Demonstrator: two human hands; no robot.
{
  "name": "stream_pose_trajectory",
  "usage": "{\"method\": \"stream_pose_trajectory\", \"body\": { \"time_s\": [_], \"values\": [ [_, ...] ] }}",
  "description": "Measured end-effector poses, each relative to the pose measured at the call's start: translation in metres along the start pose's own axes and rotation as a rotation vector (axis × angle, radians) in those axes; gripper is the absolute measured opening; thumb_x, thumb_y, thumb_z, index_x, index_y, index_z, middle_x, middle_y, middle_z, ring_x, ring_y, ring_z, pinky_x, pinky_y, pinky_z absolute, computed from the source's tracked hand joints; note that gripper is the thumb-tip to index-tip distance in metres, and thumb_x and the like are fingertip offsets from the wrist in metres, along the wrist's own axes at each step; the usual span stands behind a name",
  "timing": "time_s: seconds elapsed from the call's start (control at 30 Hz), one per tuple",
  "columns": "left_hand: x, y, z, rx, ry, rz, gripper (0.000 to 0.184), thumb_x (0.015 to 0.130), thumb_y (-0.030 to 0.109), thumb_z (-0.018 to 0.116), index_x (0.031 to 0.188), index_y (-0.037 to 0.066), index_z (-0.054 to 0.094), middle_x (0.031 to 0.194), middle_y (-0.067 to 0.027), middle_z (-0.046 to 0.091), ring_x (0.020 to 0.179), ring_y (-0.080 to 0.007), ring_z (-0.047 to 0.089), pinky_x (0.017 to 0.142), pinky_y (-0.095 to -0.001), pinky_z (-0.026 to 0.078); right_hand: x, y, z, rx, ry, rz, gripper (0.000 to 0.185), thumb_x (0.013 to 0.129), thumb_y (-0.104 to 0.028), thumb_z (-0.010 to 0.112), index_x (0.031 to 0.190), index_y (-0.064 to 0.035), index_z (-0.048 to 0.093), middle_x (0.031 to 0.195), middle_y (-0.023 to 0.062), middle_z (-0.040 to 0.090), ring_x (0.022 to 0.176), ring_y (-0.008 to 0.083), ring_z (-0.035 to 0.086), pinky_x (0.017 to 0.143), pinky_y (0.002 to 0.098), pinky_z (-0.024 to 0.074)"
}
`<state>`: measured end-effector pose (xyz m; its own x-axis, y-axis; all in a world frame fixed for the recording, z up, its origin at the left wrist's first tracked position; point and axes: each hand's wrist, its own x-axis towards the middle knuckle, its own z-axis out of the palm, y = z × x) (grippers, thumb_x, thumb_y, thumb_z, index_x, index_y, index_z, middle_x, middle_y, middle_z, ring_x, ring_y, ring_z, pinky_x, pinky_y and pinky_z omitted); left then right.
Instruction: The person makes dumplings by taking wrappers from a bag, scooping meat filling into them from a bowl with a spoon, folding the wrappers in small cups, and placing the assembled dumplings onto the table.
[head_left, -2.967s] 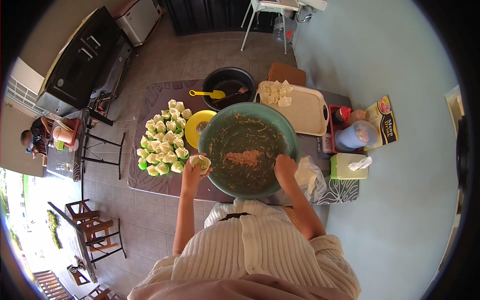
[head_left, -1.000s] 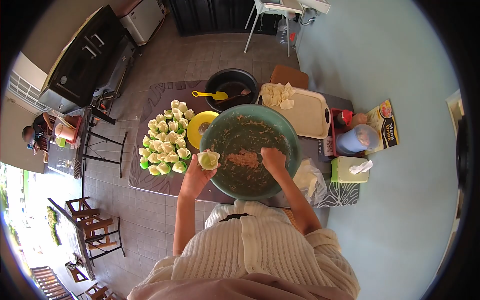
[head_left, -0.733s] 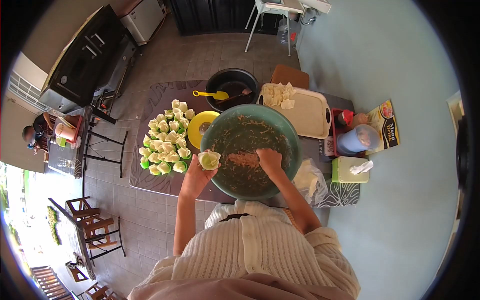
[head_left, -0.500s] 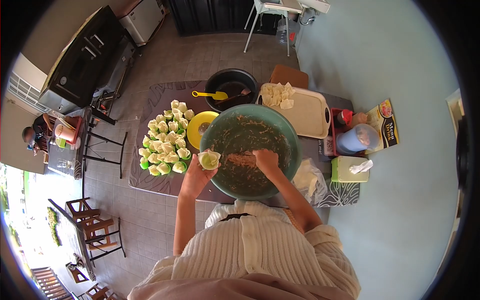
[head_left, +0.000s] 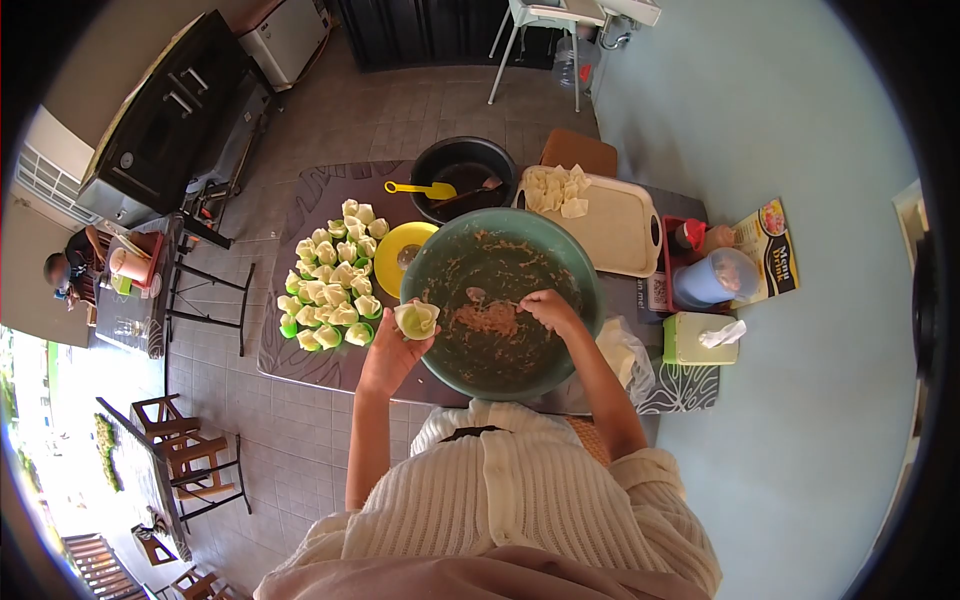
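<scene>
A small green cup lined with a pale dough wrapper (head_left: 417, 320) rests in my left hand (head_left: 398, 350), by the left rim of a large green basin (head_left: 590, 265). Inside the basin, ground-meat filling (head_left: 487, 319) is heaped near the middle, with smears up the wall. Over the filling, my right hand (head_left: 549, 311) is closed on the handle of a spoon (head_left: 477, 295), whose head shows above the heap. Left of the basin stand several green cups with folded wrappers (head_left: 335, 280), grouped closely together.
Behind the basin are a yellow plate (head_left: 390, 262) and a black basin (head_left: 430, 160) with a yellow spatula (head_left: 435, 190). A beige tray (head_left: 620, 225) holds loose wrappers (head_left: 556, 188). Rightward are a tissue box (head_left: 685, 340) and a plastic bag (head_left: 625, 355). Another person sits far left.
My right hand has lifted and shifted slightly right from the filling, and the spoon's head now shows. My left hand with the cup has barely moved.
</scene>
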<state>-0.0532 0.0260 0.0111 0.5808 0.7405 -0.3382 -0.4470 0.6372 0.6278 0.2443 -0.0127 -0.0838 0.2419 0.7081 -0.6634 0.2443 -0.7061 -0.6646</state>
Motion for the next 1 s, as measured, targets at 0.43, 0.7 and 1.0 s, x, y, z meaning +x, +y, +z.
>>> {"method": "stream_pose_trajectory", "body": {
  "time_s": [0.43,0.7,1.0],
  "values": [
    [0.001,-0.001,0.000,-0.002,-0.038,-0.028,0.052,0.093,0.043,0.032,0.127,0.003,0.033,0.122,-0.0103,0.044,0.103,-0.0287,0.050,0.086,-0.0320,0.047,-0.011,-0.002,0.021,-0.748,0.385,-0.264,0.012,0.078,-0.012,0.054,0.083,-0.0133,0.064,0.080,0.0132,0.063,0.078,0.0329,0.061,0.064,0.0446,0.0485],
    [0.000,0.000,0.003,0.010,-0.038,-0.030,0.053,0.093,0.042,0.033,0.128,0.003,0.032,0.123,-0.0102,0.044,0.104,-0.0281,0.050,0.087,-0.0326,0.046,0.003,-0.002,0.042,-0.751,0.442,-0.355,0.015,0.076,-0.010,0.055,0.085,-0.0133,0.067,0.078,0.0134,0.063,0.076,0.0313,0.061,0.062,0.0429,0.0494],
    [-0.002,0.000,0.002,0.024,-0.023,-0.013,0.052,0.093,0.043,0.032,0.127,0.003,0.033,0.122,-0.0105,0.044,0.103,-0.0272,0.050,0.085,-0.0311,0.047,0.024,-0.006,0.028,-0.578,0.228,-0.241,0.015,0.074,-0.018,0.059,0.085,-0.0192,0.069,0.087,0.0088,0.065,0.084,0.0278,0.061,0.072,0.0404,0.0488]
  ]
}}
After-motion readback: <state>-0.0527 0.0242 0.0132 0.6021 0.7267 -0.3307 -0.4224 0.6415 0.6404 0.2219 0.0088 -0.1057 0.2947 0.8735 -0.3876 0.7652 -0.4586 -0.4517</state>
